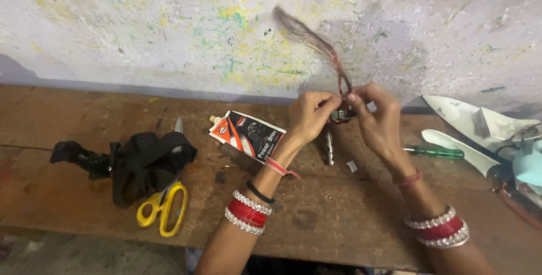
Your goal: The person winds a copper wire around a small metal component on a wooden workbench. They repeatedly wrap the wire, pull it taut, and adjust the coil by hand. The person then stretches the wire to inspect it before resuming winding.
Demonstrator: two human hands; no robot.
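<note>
- We are working over a worn wooden bench (68, 117) that is spanning the lower half of the frame, with a paint-flecked wall (141, 21) filling the upper half.
- We are seeing a black strap bundle (144, 162) lying at lower left, partly covering yellow-handled scissors (162, 210).
- We are noting white plastic casing parts (480, 128) resting at the right edge, beside a pale blue object (529, 165) that is cut off by the frame.
- We are seeing a printed orange, white and black pouch (248, 135) lying just left of centre, touching our left wrist area.
- We are holding our left hand (309, 118) at centre, fingers curled and pinching a small metal part (340, 115).
- We are holding our right hand (379, 120) just beside it, fingertips pressed onto the same part from the other side.
- We are seeing a bundle of thin reddish-brown wires (316, 44) rising from that part toward upper centre, blurred.
- We are noting a green-handled screwdriver (437, 152) lying right of our right hand.
- We are noting a short metal shaft (329, 148) lying on the bench below the hands.
</note>
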